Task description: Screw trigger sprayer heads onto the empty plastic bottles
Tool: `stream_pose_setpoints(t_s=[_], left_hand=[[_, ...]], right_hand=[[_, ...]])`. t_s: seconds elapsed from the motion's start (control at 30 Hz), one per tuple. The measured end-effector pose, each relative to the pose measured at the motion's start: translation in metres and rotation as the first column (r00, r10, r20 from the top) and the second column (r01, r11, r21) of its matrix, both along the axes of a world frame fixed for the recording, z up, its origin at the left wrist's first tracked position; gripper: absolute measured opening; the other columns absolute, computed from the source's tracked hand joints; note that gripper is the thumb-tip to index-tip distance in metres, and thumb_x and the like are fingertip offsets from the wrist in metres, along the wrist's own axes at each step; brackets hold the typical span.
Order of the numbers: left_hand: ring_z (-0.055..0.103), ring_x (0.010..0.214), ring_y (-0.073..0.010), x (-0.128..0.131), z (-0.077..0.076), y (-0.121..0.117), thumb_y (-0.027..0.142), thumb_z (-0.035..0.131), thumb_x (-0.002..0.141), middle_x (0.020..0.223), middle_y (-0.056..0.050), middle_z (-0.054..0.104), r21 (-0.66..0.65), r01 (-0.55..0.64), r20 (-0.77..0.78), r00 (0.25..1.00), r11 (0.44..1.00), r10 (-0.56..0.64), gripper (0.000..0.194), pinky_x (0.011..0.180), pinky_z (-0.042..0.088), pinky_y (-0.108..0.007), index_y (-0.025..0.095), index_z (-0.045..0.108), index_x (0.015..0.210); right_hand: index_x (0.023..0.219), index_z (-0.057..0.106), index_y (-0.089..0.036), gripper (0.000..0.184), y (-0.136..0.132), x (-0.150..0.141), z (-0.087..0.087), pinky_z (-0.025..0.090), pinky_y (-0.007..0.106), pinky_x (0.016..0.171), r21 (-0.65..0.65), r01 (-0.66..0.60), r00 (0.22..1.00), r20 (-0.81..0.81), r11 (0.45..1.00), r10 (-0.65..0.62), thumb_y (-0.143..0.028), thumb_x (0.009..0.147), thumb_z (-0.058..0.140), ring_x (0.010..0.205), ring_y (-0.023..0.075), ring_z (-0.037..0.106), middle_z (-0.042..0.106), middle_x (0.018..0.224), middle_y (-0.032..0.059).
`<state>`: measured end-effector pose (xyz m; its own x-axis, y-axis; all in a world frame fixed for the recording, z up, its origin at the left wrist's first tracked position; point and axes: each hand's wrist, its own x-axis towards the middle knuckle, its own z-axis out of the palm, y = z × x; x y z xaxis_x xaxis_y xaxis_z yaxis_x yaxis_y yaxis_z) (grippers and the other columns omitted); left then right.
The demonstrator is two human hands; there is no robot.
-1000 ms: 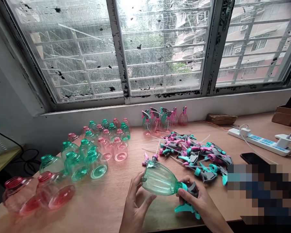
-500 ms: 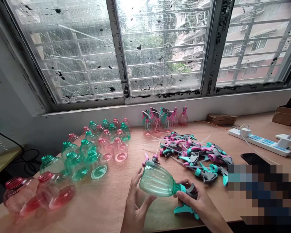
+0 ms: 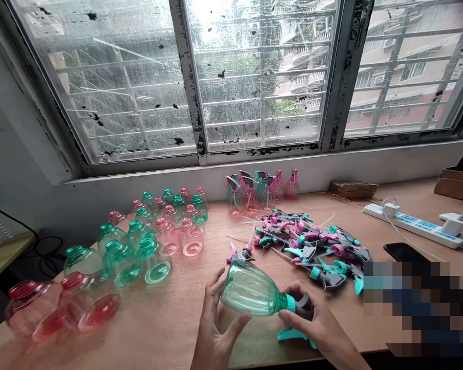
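A clear green spray bottle (image 3: 250, 290) lies tilted on its side in the air between my two hands, its base towards the left. My left hand (image 3: 218, 321) cups the base end, fingers at the far side and thumb along the lower edge. The fingers of my right hand (image 3: 312, 318) are closed round the neck, at the turquoise collar and grey spray head (image 3: 304, 307). The turquoise trigger (image 3: 291, 334) points down below that hand. Just behind the bottle lies a pink and grey spray head (image 3: 239, 254).
Several open green and pink bottles (image 3: 153, 262) stand at the left. A pile of spray heads (image 3: 304, 239) lies right of centre. Several bottles with spray heads (image 3: 250, 192) stand by the wall. A power strip (image 3: 416, 224) and a phone (image 3: 405, 252) lie at the right.
The bottle has turned slightly about its length, and my right thumb has shifted a little on the collar. The other things stay where they were.
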<state>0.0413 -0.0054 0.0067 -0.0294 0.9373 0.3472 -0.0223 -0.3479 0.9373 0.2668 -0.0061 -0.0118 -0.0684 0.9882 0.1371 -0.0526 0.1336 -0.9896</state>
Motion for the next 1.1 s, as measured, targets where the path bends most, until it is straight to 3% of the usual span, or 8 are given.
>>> stream_pose_setpoints(t_s=[0.1,0.27,0.47,0.73,0.87,1.1], left_hand=[[0.035,0.149,-0.0382,-0.0035,0.0015,0.0022,0.044,0.081,0.079,0.159,-0.008,0.041,0.004,-0.03,-0.082,0.996,1.0,0.03,0.06,0.12,0.035,-0.049,0.032,0.061,0.135],[0.047,0.142,-0.0343,-0.0056,-0.0006,0.0027,0.043,0.071,0.088,0.151,-0.008,0.053,-0.014,0.04,-0.081,0.996,0.999,-0.041,0.056,0.119,0.038,-0.046,0.032,0.056,0.141],[0.04,0.147,-0.0362,-0.0032,0.0026,-0.0018,0.043,0.079,0.082,0.155,-0.009,0.05,-0.062,0.032,-0.109,0.993,0.998,-0.039,0.075,0.123,0.03,-0.049,0.032,0.047,0.148],[0.038,0.147,-0.0341,-0.0086,0.0043,0.0034,0.041,0.074,0.087,0.158,-0.006,0.043,-0.013,-0.001,-0.172,0.985,1.0,-0.001,0.055,0.123,0.028,-0.046,0.032,0.058,0.138],[0.043,0.144,-0.033,-0.0097,-0.0005,0.0057,0.039,0.074,0.087,0.156,-0.006,0.048,-0.018,0.063,-0.157,0.985,0.998,-0.065,0.06,0.122,0.032,-0.045,0.033,0.053,0.143],[0.036,0.149,-0.0351,-0.0053,0.0008,-0.0008,0.041,0.079,0.082,0.159,-0.009,0.044,-0.056,0.069,-0.161,0.984,0.996,-0.077,0.079,0.123,0.03,-0.048,0.03,0.041,0.15]], right_hand=[[0.095,0.068,-0.021,0.036,-0.0019,-0.0017,0.0,0.052,0.028,0.061,-0.025,0.025,0.998,-0.058,0.999,-0.026,-0.046,0.074,0.085,0.064,0.0185,0.064,0.067,0.071,-0.0021],[0.094,0.068,-0.021,0.036,-0.0054,-0.0043,0.001,0.052,0.027,0.06,-0.038,0.038,0.993,-0.109,0.999,-0.042,-0.047,0.076,0.084,0.06,0.0179,0.065,0.067,0.063,-0.0032],[0.091,0.07,-0.02,0.035,-0.0033,-0.0038,0.0019,0.052,0.027,0.061,0.014,0.028,0.997,-0.07,1.0,-0.027,-0.042,0.072,0.088,0.067,0.0169,0.061,0.066,0.076,-0.0016],[0.092,0.069,-0.019,0.036,-0.0049,-0.0058,0.0029,0.051,0.028,0.061,-0.022,0.057,0.995,-0.085,0.998,-0.058,-0.047,0.075,0.084,0.061,0.0176,0.063,0.066,0.066,-0.0025],[0.094,0.067,-0.019,0.037,-0.0051,-0.0042,0.0029,0.049,0.03,0.063,-0.037,0.067,0.996,-0.061,0.997,-0.069,-0.048,0.078,0.082,0.062,0.0184,0.064,0.067,0.063,-0.0026],[0.093,0.067,-0.02,0.035,-0.0005,-0.0014,-0.0005,0.049,0.026,0.062,-0.008,-0.003,1.0,-0.022,1.0,0.002,-0.045,0.075,0.085,0.067,0.0164,0.06,0.064,0.073,-0.0026]])
